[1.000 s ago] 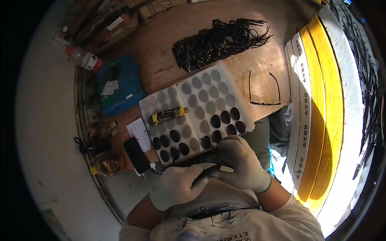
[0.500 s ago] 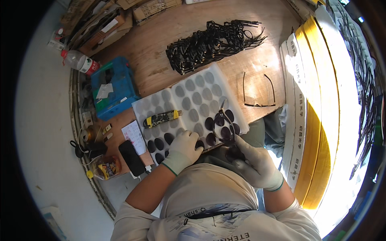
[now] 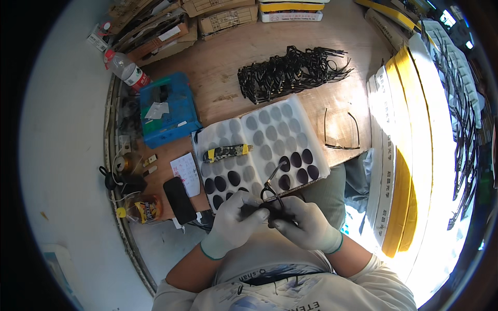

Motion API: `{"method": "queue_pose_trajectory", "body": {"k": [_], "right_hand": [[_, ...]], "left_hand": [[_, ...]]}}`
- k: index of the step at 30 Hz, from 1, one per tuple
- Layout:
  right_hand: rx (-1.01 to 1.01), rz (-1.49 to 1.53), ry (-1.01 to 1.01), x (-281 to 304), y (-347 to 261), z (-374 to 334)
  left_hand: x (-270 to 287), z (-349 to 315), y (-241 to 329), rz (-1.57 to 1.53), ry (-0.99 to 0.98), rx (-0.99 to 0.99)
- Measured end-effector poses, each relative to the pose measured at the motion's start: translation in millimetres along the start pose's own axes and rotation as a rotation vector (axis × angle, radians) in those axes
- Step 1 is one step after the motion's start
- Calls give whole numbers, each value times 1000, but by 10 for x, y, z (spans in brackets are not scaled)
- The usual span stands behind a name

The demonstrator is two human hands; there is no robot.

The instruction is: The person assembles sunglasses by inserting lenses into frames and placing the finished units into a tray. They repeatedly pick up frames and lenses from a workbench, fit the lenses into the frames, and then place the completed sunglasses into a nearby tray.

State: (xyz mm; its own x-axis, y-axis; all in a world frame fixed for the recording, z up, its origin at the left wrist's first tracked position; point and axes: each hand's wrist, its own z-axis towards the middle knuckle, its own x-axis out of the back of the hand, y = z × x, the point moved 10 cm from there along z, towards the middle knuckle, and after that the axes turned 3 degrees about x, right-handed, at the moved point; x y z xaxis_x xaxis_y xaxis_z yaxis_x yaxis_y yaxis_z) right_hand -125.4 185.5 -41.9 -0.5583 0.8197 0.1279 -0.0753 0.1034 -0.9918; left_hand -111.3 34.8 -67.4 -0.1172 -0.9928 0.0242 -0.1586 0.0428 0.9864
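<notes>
Small eyewear workshop, by the look of it: wooden work surface (image 3: 218, 78) with a white lens tray (image 3: 303, 114) at its near edge, rows of grey and dark lenses (image 3: 234, 179) in it, a black spectacle frame (image 3: 280, 199) held just there, a heap of what look like black frames (image 3: 280, 78) toward the far edge. Stock and kit crowd the margins: cardboard boxes (image 3: 228, 22) by the far left corner, blue case (image 3: 174, 129) along the left edge, stacked white and yellow packages (image 3: 404, 155) down the right.
</notes>
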Motion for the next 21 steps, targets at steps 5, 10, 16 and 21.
{"method": "queue_pose_trajectory", "body": {"k": [5,10,16,21], "right_hand": [[-100,79,-174,-134,-82,9],[-123,68,-153,-137,9,-27],[-74,-17,-101,-129,-84,-55],[7,-94,-30,-98,-250,-56]], "left_hand": [[-45,-100,-6,-377,-77,165],[-7,-156,20,-178,-146,55],[-15,-167,207,-187,-126,-67],[32,-197,398,65,-56,-153]]}}
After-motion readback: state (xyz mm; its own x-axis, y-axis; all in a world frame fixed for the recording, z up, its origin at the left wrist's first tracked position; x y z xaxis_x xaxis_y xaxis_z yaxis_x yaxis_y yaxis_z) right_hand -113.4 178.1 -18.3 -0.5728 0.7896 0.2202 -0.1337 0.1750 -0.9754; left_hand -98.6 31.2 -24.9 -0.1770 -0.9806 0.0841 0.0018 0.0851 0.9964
